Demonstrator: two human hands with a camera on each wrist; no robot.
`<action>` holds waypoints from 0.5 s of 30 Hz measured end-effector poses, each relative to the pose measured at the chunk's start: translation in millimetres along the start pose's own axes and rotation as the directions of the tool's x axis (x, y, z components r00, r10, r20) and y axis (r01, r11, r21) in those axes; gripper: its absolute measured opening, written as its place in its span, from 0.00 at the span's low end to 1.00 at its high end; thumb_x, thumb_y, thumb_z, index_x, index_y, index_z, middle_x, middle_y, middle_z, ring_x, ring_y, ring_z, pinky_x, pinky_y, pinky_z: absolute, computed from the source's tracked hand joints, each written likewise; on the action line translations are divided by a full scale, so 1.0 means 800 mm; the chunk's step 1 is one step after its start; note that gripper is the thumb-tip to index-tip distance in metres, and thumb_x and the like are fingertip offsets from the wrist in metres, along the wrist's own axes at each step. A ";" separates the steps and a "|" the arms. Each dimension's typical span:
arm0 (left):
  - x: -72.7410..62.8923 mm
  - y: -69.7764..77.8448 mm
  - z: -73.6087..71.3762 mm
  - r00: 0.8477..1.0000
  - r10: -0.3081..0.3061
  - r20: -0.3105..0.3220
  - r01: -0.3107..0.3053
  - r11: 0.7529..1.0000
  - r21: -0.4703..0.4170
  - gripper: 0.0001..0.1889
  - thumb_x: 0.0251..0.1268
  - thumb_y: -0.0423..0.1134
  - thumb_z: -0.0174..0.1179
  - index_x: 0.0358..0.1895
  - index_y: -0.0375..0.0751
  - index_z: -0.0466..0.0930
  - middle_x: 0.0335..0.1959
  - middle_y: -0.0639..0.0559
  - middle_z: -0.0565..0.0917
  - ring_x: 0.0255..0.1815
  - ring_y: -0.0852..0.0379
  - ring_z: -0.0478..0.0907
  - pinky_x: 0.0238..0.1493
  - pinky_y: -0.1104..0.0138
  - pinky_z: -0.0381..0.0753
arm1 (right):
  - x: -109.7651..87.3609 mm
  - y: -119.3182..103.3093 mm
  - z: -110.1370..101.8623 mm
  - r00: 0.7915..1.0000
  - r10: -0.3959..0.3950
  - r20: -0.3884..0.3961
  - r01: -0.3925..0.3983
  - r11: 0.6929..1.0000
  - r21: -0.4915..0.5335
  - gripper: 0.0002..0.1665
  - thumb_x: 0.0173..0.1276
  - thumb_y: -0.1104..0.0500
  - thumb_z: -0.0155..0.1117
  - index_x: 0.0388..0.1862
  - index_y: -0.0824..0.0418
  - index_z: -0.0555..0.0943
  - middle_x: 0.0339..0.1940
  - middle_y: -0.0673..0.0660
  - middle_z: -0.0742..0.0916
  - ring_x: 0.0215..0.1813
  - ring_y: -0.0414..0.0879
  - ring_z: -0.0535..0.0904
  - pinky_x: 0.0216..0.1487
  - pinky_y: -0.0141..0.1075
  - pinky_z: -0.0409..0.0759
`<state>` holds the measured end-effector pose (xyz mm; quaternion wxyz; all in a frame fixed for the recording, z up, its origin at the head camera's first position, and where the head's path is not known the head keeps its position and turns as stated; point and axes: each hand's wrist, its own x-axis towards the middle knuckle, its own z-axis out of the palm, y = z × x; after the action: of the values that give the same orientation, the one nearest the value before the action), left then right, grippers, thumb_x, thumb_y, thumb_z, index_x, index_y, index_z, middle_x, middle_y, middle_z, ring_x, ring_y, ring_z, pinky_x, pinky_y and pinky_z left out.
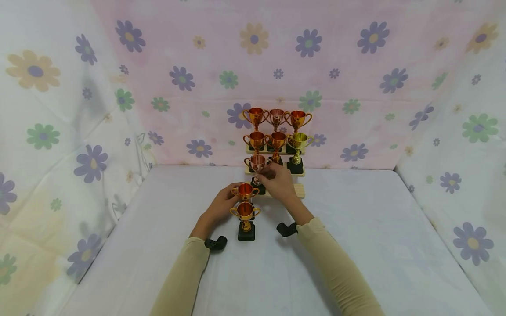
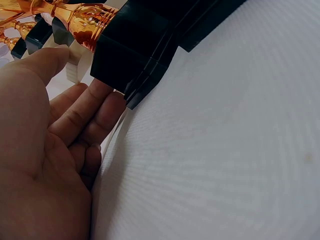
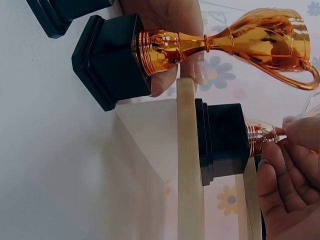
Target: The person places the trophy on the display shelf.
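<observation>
A rose-gold trophy cup (image 1: pixel 257 163) with a black base (image 3: pixel 225 140) stands at the left end of the lowest wooden step. My right hand (image 1: pixel 282 183) pinches its stem between thumb and fingers. On the table just before the step is a gold trophy cup (image 1: pixel 245 191) with an orange-red inside. Beside it, on its left, is my left hand (image 1: pixel 223 202); in the left wrist view the fingers (image 2: pixel 75 117) reach along the black base (image 2: pixel 132 45), thumb apart from it. A second gold trophy (image 1: pixel 245 212) stands upright nearer to me.
Behind, two higher wooden steps carry several trophies in gold, copper and rose tones, such as a yellow-gold one (image 1: pixel 299 141) at the right. The lowest step (image 1: pixel 299 190) shows bare wood at its right end. Flowered cloth (image 1: pixel 269 79) hangs around the white table (image 1: pixel 356 219).
</observation>
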<state>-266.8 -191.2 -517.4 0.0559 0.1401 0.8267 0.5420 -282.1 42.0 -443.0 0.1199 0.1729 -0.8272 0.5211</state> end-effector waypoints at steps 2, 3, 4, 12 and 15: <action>0.000 0.000 0.000 1.000 -0.003 0.001 0.003 1.000 0.004 0.22 0.83 0.43 0.55 0.75 0.51 0.75 0.59 0.46 0.87 0.59 0.46 0.84 0.66 0.44 0.77 | -0.001 0.000 0.002 1.000 -0.004 -0.013 0.004 1.000 -0.002 0.08 0.71 0.58 0.76 0.44 0.60 0.89 0.40 0.54 0.92 0.38 0.46 0.87 0.42 0.40 0.86; 0.000 -0.001 0.000 1.000 -0.004 0.003 0.004 1.000 0.007 0.22 0.83 0.43 0.55 0.75 0.51 0.74 0.59 0.46 0.86 0.59 0.46 0.83 0.66 0.44 0.77 | -0.002 0.000 0.002 1.000 -0.009 -0.020 0.009 1.000 -0.003 0.08 0.70 0.58 0.77 0.44 0.60 0.89 0.39 0.54 0.92 0.38 0.45 0.87 0.42 0.40 0.86; 0.001 -0.001 0.001 1.000 -0.004 0.004 0.004 1.000 0.008 0.22 0.83 0.43 0.55 0.75 0.51 0.74 0.59 0.46 0.86 0.60 0.46 0.83 0.66 0.44 0.77 | -0.002 0.000 0.002 1.000 -0.013 -0.025 0.013 1.000 -0.003 0.08 0.70 0.58 0.77 0.44 0.60 0.89 0.39 0.54 0.92 0.38 0.45 0.87 0.42 0.40 0.86; 0.000 0.001 0.000 1.000 -0.006 0.000 0.006 1.000 0.016 0.22 0.83 0.43 0.55 0.75 0.51 0.74 0.60 0.46 0.86 0.61 0.45 0.83 0.68 0.43 0.76 | -0.003 0.000 0.005 0.998 -0.044 -0.050 0.044 0.999 -0.003 0.07 0.70 0.59 0.76 0.43 0.61 0.89 0.39 0.54 0.91 0.37 0.45 0.87 0.41 0.40 0.86; 0.000 0.001 -0.001 1.000 -0.005 -0.003 0.005 1.000 0.019 0.22 0.83 0.43 0.55 0.75 0.51 0.74 0.59 0.46 0.86 0.60 0.45 0.83 0.67 0.43 0.77 | -0.003 0.000 0.005 0.997 -0.046 -0.055 0.045 0.999 -0.007 0.07 0.70 0.59 0.77 0.43 0.60 0.89 0.38 0.54 0.91 0.37 0.45 0.87 0.40 0.39 0.86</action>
<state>-266.5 -191.3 -516.2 0.0548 0.1378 0.8322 0.5343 -280.1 38.9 -445.9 0.1550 0.1769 -0.8209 0.5203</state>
